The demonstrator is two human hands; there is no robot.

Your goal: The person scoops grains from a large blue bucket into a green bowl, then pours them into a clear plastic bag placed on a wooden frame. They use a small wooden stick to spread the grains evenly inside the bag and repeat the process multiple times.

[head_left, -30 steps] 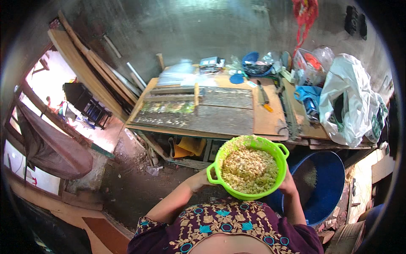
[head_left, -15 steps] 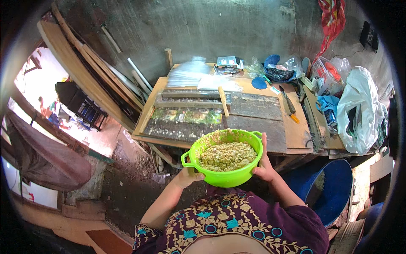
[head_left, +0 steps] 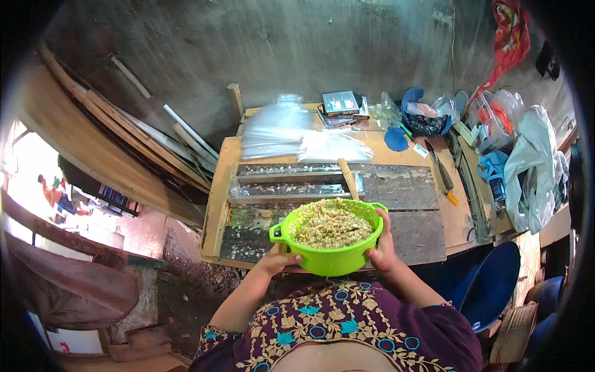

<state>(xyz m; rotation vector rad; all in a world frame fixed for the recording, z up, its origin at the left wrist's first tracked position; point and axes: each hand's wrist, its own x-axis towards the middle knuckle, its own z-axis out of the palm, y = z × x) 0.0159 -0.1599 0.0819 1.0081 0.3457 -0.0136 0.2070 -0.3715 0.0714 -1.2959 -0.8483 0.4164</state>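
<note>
Green basin of pale grains is held before the person, near the table; its mouth faces up; its handle-to-handle long axis runs left to right, right end higher in view. The left hand grips its left side; the right hand, its right.

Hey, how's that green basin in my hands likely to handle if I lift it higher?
The green basin looks like moulded plastic, so its wall is probably fairly stiff. Mounded with pale grainy stuff, it may feel heavy for its size. That loose-looking mound could spill if the left hand and right hand rise unevenly.
</note>
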